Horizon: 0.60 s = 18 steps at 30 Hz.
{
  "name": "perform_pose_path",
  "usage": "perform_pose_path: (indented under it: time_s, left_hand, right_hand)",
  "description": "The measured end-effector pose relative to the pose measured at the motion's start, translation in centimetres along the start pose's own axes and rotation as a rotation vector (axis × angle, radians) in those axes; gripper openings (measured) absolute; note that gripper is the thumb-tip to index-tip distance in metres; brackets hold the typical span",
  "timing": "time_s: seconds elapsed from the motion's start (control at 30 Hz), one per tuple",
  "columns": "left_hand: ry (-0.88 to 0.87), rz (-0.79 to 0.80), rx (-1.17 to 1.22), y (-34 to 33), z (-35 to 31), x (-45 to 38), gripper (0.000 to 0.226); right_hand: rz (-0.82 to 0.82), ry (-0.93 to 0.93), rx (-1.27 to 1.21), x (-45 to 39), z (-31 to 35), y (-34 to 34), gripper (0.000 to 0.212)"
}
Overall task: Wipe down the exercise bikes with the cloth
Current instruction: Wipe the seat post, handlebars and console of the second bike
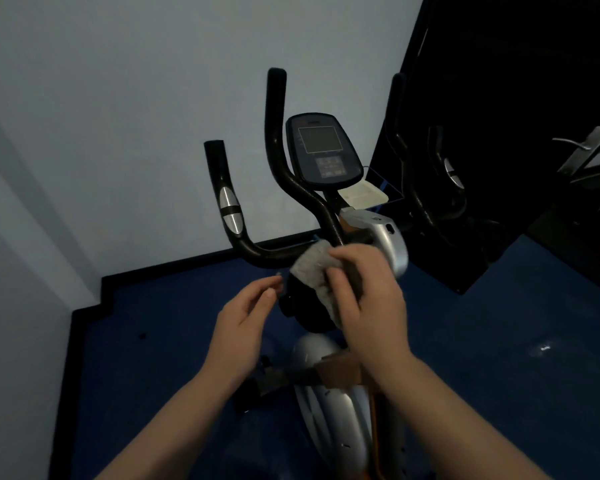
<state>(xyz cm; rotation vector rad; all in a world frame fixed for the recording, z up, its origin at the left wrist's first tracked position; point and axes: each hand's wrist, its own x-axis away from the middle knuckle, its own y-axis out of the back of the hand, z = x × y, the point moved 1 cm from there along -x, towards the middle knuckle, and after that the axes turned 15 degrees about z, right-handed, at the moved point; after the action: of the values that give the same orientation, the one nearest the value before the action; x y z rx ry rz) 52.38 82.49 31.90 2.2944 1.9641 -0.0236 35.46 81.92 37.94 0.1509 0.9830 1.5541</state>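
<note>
An exercise bike (pixel 329 386) with a silver body stands in front of me, its black handlebars (pixel 253 251) rising to the left and centre. Its console (pixel 323 150) with a dark screen sits on the post. My right hand (pixel 368 296) grips a grey cloth (pixel 314 271) and presses it against the bar junction below the console. Just left of the cloth hovers my left hand (pixel 243 320), fingers apart, holding nothing.
A pale wall is behind the bike, with a black skirting along the blue floor (pixel 160 341). To the right, a dark mirror panel (pixel 499 133) reflects handlebars. A door handle (pixel 572 143) shows at the far right.
</note>
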Motion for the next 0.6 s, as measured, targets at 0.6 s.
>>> perform_pose_path:
  time_s: [0.6]
  left_hand:
    - [0.056, 0.009, -0.079, 1.0, 0.0, 1.0, 0.033]
  right_hand:
    - [0.200, 0.178, 0.298, 4.2, -0.4, -4.3, 0.011]
